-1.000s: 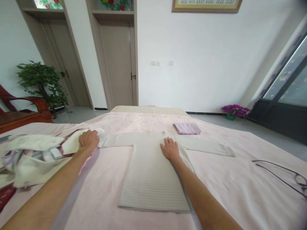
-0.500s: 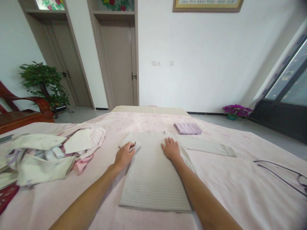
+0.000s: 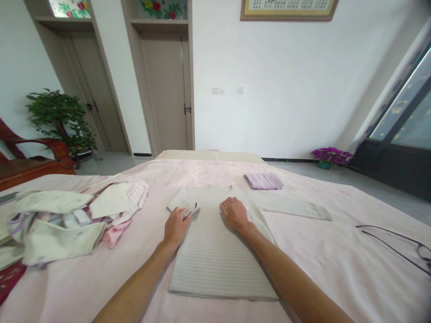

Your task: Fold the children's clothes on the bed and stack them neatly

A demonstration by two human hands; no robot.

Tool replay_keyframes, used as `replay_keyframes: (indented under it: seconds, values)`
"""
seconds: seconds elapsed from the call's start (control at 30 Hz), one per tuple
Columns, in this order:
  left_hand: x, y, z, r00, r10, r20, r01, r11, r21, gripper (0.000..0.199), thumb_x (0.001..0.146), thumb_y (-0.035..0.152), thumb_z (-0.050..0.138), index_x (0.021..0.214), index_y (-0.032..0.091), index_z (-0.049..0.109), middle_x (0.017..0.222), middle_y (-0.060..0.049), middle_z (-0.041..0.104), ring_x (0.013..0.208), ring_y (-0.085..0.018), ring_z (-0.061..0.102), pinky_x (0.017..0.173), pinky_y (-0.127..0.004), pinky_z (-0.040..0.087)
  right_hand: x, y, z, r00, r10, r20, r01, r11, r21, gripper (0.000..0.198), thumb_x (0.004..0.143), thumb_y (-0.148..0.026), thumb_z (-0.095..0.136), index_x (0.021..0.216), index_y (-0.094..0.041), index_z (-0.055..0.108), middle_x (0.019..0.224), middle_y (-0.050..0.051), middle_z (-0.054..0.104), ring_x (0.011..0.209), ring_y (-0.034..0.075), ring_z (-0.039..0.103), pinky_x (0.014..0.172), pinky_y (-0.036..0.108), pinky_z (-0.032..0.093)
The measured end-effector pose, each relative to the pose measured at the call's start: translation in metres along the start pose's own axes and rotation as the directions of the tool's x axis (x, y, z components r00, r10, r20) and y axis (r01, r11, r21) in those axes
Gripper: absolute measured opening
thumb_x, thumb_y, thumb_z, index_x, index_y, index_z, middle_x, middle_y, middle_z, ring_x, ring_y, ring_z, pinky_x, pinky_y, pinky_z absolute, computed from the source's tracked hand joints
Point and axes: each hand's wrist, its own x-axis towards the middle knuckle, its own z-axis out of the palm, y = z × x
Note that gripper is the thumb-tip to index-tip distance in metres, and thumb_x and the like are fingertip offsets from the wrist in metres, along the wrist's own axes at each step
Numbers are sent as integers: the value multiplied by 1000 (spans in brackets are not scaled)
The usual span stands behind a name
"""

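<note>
- a cream ribbed sweater (image 3: pixel 215 255) lies flat on a pale pink bed sheet (image 3: pixel 336 269), in the middle, its knit showing fine crosswise ridges; its right sleeve (image 3: pixel 289 207) stretches out flat, its left sleeve is folded in over the chest.
- a framed panel (image 3: pixel 289 9) on the wall carries rows of writing too small to read.
- left hand (image 3: pixel 177 226) rests on the sweater's left edge, fingers curled around the folded-in cuff (image 3: pixel 190 210).
- right hand (image 3: pixel 234 213) lies palm down near the neckline, fingers bent and pressing the knit, gripping nothing.
- a heap of crumpled clothes (image 3: pixel 67 220) sits at the left; a folded lilac cloth (image 3: pixel 263 181) lies beyond.
</note>
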Motion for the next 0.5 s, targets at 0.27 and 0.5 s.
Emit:
replay_keyframes:
  seconds: [0.27,0.5]
  values:
    - [-1,3,-9,989,112,93,-84,961,-262,26,92,33,50,104,22,70,99,-4,67,95,-19,61,85,-27,44,11,-79,-3,914,58,402,-259,845,468,60,92,-68,33,79,-21,68,78,4,71,76,19,63,71,27,42]
    - [-29,-11,-37,952,159,261,-13,874,-486,52,83,28,55,134,18,54,123,-10,62,99,-18,63,86,-28,48,32,-73,23,940,220,261,-335,742,580,14,79,-30,56,80,-20,66,68,1,64,73,18,63,66,26,46]
